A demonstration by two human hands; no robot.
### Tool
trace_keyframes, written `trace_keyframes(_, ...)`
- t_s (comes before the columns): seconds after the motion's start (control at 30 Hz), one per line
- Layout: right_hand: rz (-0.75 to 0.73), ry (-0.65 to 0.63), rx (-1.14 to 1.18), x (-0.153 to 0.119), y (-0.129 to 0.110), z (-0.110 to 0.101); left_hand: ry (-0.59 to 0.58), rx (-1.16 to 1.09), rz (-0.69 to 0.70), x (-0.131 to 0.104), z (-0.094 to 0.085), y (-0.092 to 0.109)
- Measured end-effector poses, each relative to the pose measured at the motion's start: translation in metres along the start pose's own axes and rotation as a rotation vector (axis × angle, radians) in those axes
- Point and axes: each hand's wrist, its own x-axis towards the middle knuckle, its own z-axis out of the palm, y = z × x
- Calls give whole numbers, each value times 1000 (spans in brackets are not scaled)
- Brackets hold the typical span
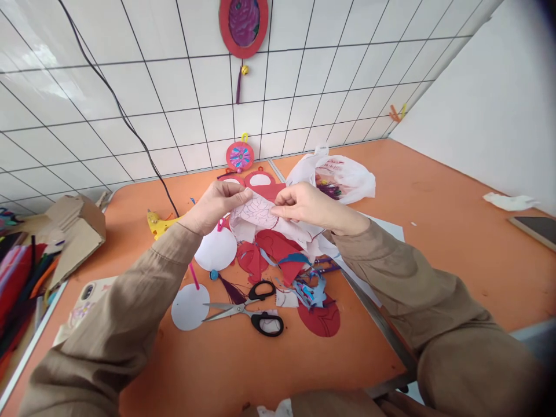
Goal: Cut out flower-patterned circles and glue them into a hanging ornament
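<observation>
Above the orange table, my left hand [221,202] and my right hand [302,207] pinch a thin, pale sheet [260,210] with fine dark line patterns. Whether it is paper or cloth I cannot tell. Its lower part droops in folds. Under it lie red paper offcuts [275,246] and shiny blue scraps [313,289]. Closer to me, scissors [245,310] with black handles rest with their blades apart. White paper discs [216,249] lie to the left, one with a pink stick on it. A dark tassel [232,288] with a blue bell is beside the scissors.
Behind my hands stand a white plastic bag [347,178] and a small red round ornament [240,156]. A yellow object [160,225], a phone [91,295] and a cardboard box [80,231] are on the left. A black cable [130,124] hangs down the tiled wall.
</observation>
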Motion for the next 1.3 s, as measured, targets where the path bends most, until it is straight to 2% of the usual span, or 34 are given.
trace_keyframes(0.23, 24, -21, 239, -3, -6, 6, 34, -86, -67, 0, -4, -3)
trace_keyframes(0.5, -50, 8, 117, 3, -1, 7, 94, -170, -99, 0, -4, -2)
trace_keyframes(0.73, -76, -56, 43, 1, 2, 2, 98, -191, -92, 0, -8, -6)
trace_keyframes(0.8, -109, 38, 43, 1, 3, 3, 96, -168, -63, -2, -10, -7)
trace_keyframes(0.9, -218, 296, 130, 5, 6, 6, 61, -122, -15, -6, -10, -7)
trace_keyframes(0.93, -252, 334, 195, 7, 8, 8, 33, -109, -10, -7, -8, -6)
trace_keyframes(1.0, -267, 272, 359, 13, 13, 13, -30, -98, -10, -11, -5, -3)
trace_keyframes(1.1, -184, 46, 591, 22, 20, 19, -95, -75, 2, -18, 3, 1)
trace_keyframes(1.17, -131, -57, 662, 25, 22, 20, -119, 0, 18, -23, 8, 2)
trace_keyframes(1.23, -121, -70, 665, 24, 21, 19, -108, 143, 38, -28, 11, 2)
trace_keyframes(1.3, -146, -13, 623, 21, 17, 15, -48, 307, 65, -33, 14, 2)
